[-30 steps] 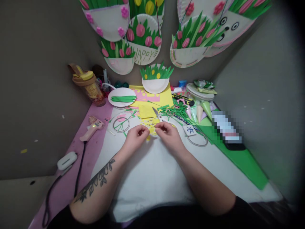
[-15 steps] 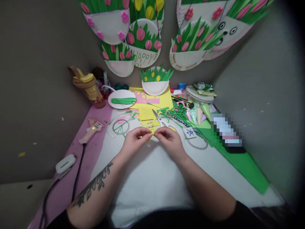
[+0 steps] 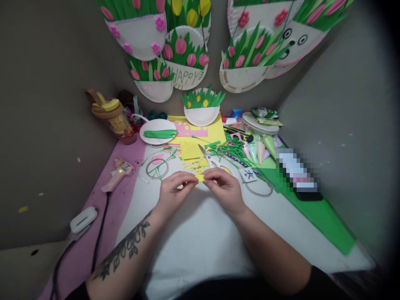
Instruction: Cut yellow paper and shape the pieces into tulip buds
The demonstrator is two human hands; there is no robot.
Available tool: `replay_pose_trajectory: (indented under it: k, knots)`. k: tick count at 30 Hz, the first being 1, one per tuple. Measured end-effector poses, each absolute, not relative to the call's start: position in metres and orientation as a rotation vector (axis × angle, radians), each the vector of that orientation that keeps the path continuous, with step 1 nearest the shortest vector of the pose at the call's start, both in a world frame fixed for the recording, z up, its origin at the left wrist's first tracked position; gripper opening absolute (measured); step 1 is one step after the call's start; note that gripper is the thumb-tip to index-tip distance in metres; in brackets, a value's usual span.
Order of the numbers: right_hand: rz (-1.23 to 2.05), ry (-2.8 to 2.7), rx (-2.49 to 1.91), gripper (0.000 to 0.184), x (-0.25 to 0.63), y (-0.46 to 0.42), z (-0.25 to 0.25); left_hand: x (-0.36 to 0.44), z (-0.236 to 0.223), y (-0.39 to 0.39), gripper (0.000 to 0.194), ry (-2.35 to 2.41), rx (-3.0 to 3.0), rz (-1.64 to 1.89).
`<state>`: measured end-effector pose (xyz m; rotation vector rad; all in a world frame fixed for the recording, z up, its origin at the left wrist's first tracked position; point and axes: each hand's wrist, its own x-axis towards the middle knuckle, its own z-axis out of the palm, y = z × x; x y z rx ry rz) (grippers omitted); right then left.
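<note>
Between my two hands, over the white tabletop, is a small piece of yellow paper (image 3: 200, 178). My left hand (image 3: 175, 189) pinches its left edge between thumb and fingers. The right edge is pinched by my right hand (image 3: 225, 188) in the same way. Just beyond my fingertips lie yellow paper scraps (image 3: 194, 166) and a square yellow sheet (image 3: 191, 150). Scissors (image 3: 204, 155) rest with blades pointing away, their handles partly behind my right hand. A paper plate with folded green paper strips (image 3: 160, 133) sits farther back on the left.
A pink glue gun (image 3: 117, 177) with a black cord and a white case (image 3: 83, 219) lie on the left. Metal rings (image 3: 157, 168), green paper shreds (image 3: 233, 146) and a phone (image 3: 298, 173) surround the work area. Plate crafts with paper tulips (image 3: 184, 62) hang on the wall.
The yellow paper shows more between my fingertips, and my hands have shifted slightly while still pinching it. The whole view has moved a little.
</note>
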<state>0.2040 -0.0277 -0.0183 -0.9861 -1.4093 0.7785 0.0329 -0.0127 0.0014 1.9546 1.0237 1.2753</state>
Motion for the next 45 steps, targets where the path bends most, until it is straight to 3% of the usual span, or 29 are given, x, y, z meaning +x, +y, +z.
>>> replay_pose_trajectory:
  k: [19, 45]
  knots:
    - [0.863, -1.325, -0.980, 0.005, 0.200, -0.029, -0.019, 0.037, -0.002, -0.014, 0.003, 1.013, 1.905, 1.381]
    - [0.904, -1.189, -1.086, 0.005, 0.192, -0.031, -0.018, 0.042, -0.005, -0.016, 0.005, 1.117, 1.502, 1.249]
